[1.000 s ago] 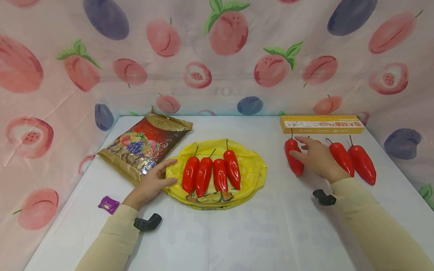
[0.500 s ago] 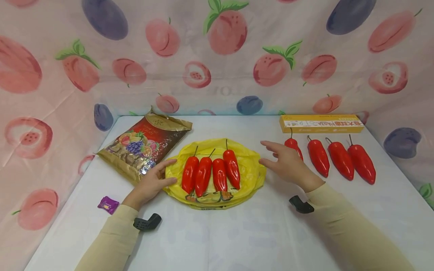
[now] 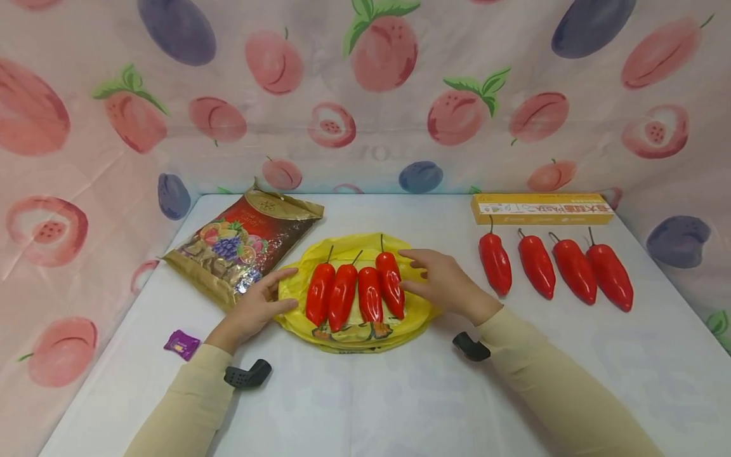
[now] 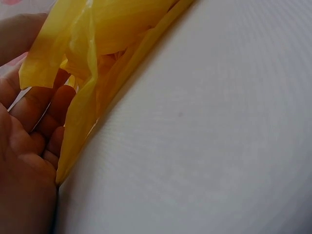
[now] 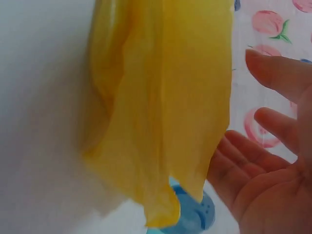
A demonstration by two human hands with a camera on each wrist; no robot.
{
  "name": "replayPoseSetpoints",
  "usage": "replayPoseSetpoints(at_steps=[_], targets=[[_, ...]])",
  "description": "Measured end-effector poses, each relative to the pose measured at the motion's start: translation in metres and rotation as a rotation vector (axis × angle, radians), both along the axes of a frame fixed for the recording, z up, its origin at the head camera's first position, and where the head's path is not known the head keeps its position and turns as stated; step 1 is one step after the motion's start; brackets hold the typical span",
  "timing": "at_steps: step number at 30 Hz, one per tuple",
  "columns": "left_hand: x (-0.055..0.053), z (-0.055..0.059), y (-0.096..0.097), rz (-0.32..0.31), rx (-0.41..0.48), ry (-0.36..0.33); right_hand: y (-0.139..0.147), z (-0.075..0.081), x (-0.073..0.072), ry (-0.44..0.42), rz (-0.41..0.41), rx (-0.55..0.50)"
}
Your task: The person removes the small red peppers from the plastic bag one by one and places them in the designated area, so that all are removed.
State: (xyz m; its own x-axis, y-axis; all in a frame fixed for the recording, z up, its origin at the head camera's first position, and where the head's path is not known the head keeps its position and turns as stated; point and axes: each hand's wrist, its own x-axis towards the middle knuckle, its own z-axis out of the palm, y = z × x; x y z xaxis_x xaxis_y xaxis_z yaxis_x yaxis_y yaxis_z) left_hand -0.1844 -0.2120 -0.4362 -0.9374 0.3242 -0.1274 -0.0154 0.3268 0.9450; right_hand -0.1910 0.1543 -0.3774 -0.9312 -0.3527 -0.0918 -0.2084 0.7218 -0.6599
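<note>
Your left hand [image 3: 256,311] at nine o'clock on the yellow bag [image 3: 354,247], your right hand [image 3: 450,282] at three, both hands' fingers spread, box [image 3: 542,210] lettered "PASTA" at two o'clock

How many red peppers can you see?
8: four peppers on the yellow bag, four other peppers in a row near the yellow box. The bag's folds might hide more.
</note>
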Motion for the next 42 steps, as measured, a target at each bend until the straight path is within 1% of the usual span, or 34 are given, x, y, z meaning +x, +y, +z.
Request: replayPoseSetpoints(at_steps=[4,6,9,13,16,19,25,30,34,42], targets=[[0.0,0.0,0.0,0.0,0.006,-0.003,-0.011,-0.003,-0.005,-0.056,0.0,-0.011],[0.0,0.0,0.0,0.001,0.008,-0.001,-0.016,-0.004,-0.007,-0.067,0.003,-0.01],[0.0,0.0,0.001,-0.005,0.026,-0.001,-0.021,-0.006,-0.01,-0.055,0.001,0.003],[0.0,0.0,0.001,-0.009,0.037,-0.006,-0.025,-0.011,-0.014,-0.016,0.022,0.019],[0.0,0.0,0.001,-0.004,0.02,-0.007,-0.026,-0.016,-0.017,-0.001,0.048,0.035],[0.0,0.0,0.001,-0.003,0.001,-0.007,-0.028,-0.018,-0.019,-0.012,0.054,0.046],[0.001,0.001,0.0,0.0,-0.011,-0.004,-0.031,-0.018,-0.019,-0.062,0.032,0.038],[0.001,0.0,0.0,-0.006,0.009,-0.003,-0.032,-0.018,-0.019,-0.127,0.015,0.026],[0.001,-0.001,0.001,-0.006,0.027,-0.011,-0.032,-0.018,-0.018,-0.168,0.005,0.04],[0.0,0.0,0.0,-0.002,0.006,0.002,-0.032,-0.014,-0.017,-0.183,0.006,0.09]])
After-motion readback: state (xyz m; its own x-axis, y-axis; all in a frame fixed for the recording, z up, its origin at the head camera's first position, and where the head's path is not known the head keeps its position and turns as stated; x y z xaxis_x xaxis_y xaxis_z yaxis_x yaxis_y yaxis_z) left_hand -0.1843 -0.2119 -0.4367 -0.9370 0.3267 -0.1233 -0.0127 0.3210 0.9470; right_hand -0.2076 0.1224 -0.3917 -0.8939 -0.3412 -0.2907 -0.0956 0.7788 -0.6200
